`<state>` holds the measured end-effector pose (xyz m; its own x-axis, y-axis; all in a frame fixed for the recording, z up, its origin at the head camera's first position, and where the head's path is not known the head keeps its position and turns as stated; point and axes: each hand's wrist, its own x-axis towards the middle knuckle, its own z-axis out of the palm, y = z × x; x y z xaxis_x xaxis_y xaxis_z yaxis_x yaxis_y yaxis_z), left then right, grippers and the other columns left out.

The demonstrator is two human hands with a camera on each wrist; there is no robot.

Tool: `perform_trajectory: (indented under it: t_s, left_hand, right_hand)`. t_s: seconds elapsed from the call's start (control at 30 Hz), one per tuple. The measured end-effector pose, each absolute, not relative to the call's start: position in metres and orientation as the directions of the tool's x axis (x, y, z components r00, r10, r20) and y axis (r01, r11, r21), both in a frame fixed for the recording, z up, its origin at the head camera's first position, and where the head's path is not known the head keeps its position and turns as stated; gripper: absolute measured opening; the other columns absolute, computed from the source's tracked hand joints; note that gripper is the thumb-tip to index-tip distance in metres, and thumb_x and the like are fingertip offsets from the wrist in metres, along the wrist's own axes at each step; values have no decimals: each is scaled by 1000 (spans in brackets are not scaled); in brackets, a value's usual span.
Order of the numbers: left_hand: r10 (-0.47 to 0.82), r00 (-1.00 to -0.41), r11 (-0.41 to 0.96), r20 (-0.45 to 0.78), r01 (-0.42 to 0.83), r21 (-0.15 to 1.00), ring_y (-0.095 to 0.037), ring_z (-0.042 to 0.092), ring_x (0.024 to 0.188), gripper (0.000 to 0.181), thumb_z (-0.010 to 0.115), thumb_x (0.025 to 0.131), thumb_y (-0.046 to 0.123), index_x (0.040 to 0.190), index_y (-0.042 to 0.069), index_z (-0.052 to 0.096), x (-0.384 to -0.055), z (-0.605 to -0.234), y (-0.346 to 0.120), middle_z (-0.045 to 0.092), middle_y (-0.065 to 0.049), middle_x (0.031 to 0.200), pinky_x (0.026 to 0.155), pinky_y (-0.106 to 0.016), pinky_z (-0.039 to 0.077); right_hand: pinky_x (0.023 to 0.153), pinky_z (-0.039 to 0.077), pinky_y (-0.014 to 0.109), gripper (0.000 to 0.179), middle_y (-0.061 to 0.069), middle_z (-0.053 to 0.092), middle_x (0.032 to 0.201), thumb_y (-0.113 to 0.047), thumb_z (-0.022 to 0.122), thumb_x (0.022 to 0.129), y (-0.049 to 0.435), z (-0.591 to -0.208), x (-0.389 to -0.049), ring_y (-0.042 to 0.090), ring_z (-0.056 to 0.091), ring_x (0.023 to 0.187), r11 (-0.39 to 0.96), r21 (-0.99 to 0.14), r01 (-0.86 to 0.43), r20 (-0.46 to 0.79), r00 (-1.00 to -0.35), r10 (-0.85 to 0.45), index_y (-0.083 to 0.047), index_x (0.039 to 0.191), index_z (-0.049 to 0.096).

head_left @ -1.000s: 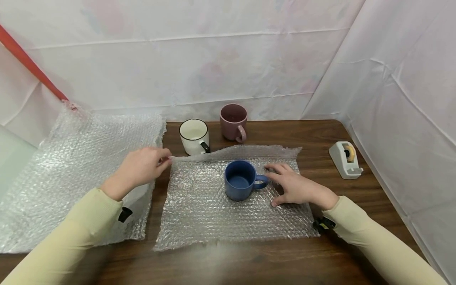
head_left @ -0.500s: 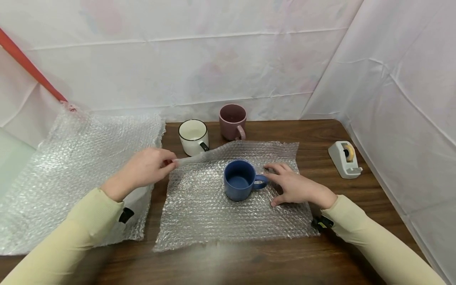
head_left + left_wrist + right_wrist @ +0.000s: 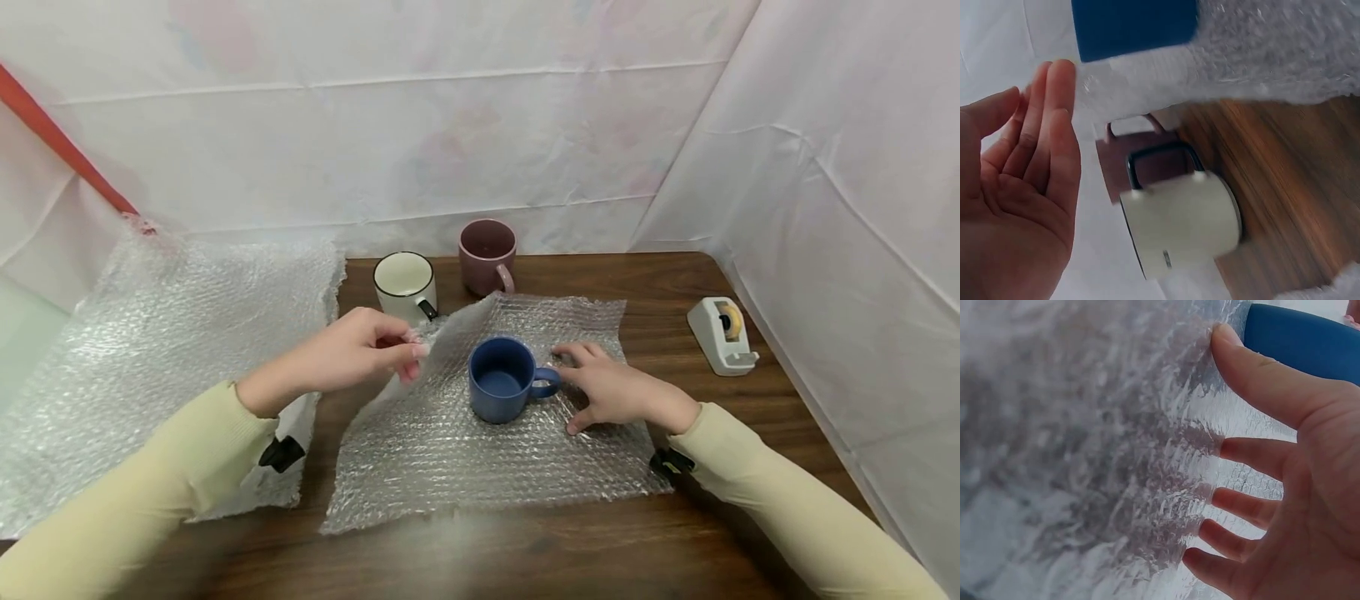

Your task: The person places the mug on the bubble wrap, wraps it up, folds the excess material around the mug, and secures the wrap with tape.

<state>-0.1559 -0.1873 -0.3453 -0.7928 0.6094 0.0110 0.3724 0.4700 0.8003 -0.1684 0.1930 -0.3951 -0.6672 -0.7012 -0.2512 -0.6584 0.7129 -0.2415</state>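
Observation:
A blue mug (image 3: 498, 407) stands upright on a sheet of bubble wrap (image 3: 442, 475), its handle toward the right. My left hand (image 3: 352, 354) pinches the sheet's far left corner between thumb and fingers, lifting it up beside the mug. Spread fingers of my right hand (image 3: 615, 392) rest on the sheet, right by the mug's handle. In the right wrist view the fingertips (image 3: 1219, 499) press against the bubble wrap. The left wrist view has the raised sheet (image 3: 1260, 56) hanging near the left fingers, with the blue mug's wall (image 3: 1135, 25) above.
Behind the sheet stand a white mug (image 3: 401, 292) with a black rim and handle, and a mauve mug (image 3: 480, 271). A white tape dispenser (image 3: 716, 337) with yellow tape sits at the right. More bubble wrap (image 3: 217, 308) covers the left of the wooden table (image 3: 540, 542).
My left hand has moved right, toward the blue mug, drawing the sheet's far left corner up and inward. The right hand and blue mug stay in place.

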Motion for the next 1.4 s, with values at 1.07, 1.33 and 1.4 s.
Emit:
perform_trajectory:
  t_s: [1.07, 1.33, 1.4]
  left_hand:
    - [879, -427, 328, 211, 864, 383, -13, 35, 143, 37, 42, 101, 13, 129, 15, 66, -165, -373, -139, 52, 1, 147, 116, -35, 27]
    - [905, -369, 319, 210, 917, 238, -12, 31, 145, 41, 39, 108, 35, 135, 16, 62, -165, -379, -138, 48, 2, 150, 115, -44, 27]
    - [903, -377, 329, 206, 915, 233, -11, 30, 145, 43, 38, 108, 40, 135, 17, 62, -164, -381, -137, 48, 2, 150, 116, -43, 26]
  right_hand:
    - [100, 41, 58, 72, 19, 28, 154, -40, 84, 79, 191, -397, -180, 43, 25, 138, 698, -272, -663, -268, -644, -716, -7, 138, 59]
    - [105, 35, 60, 75, 15, 25, 159, -36, 79, 86, 207, -407, -177, 40, 20, 144, 659, -357, -662, -185, -641, -745, -7, 147, 49]
    - [105, 36, 61, 71, 15, 29, 158, -33, 78, 88, 212, -408, -176, 39, 25, 142, 637, -376, -673, -133, -641, -756, -8, 148, 49]
